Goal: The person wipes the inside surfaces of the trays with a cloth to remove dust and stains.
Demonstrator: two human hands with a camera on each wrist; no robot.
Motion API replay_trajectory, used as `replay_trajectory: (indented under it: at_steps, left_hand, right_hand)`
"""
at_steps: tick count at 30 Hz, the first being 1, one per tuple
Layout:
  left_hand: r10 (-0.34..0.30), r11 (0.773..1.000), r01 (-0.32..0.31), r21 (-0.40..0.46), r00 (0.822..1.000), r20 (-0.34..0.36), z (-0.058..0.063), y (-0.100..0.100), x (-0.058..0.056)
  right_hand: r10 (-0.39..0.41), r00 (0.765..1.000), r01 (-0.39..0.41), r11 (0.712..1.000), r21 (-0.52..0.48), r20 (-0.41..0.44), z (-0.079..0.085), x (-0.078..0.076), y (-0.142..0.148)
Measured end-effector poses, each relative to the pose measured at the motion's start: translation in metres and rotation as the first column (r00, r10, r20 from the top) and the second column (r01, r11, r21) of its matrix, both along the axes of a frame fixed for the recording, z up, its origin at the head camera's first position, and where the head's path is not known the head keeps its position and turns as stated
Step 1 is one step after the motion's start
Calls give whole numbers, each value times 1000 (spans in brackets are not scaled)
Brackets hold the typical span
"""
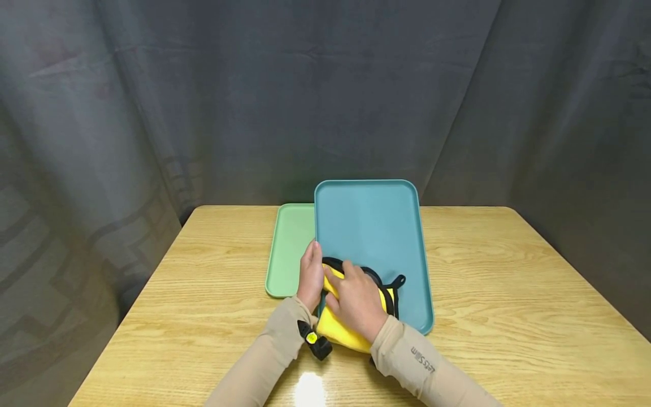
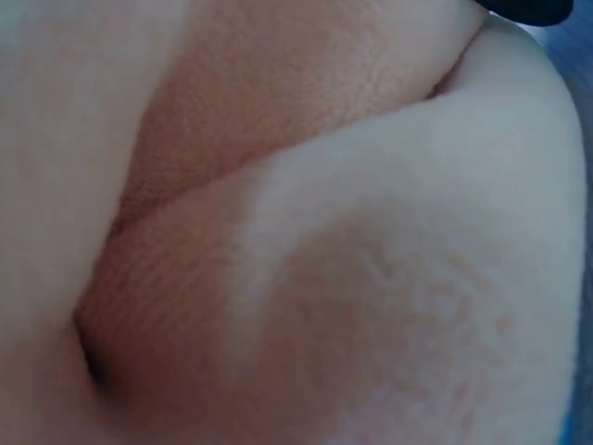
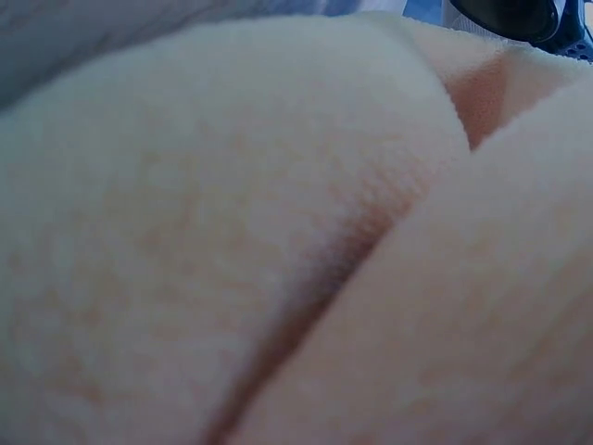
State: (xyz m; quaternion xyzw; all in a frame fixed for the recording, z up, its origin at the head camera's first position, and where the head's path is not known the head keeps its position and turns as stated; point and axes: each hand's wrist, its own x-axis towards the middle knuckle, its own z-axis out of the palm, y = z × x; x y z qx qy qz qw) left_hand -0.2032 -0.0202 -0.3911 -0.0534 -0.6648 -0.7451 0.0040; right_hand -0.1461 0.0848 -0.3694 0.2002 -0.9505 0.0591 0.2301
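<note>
A blue tray [image 1: 368, 226] leans up toward the back, its raised rim showing all round the upper part. At its left edge my left hand [image 1: 310, 280] grips the rim, thumb along the side and the other fingers hidden. A yellow cloth [image 1: 341, 333] with black trim and a black hanging loop lies bunched over the tray's lower part. My right hand [image 1: 356, 297] holds the cloth against the tray, index finger and thumb spread over it and the other fingertips out of sight. Both wrist views show almost only blurred skin.
A green tray [image 1: 291, 243] lies flat on the wooden table [image 1: 203, 316], partly behind the blue tray on the left. Grey curtains [image 1: 305, 102] hang behind the table and on both sides. A black strap [image 1: 317, 345] is on the left wrist.
</note>
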Motion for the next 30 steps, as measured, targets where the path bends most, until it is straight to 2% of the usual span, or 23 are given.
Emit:
replay_trajectory:
  at_steps: [16,30]
  left_hand:
    - [-2,1000,3,-18,1000,14,1,0,1]
    - [4,1000,-4,7,1000,9,1,0,0]
  right_hand:
    - [3,1000,-3,1000,2,23,-2,2,0]
    - [-2,999,1,1000,13,48,-3,4,-1]
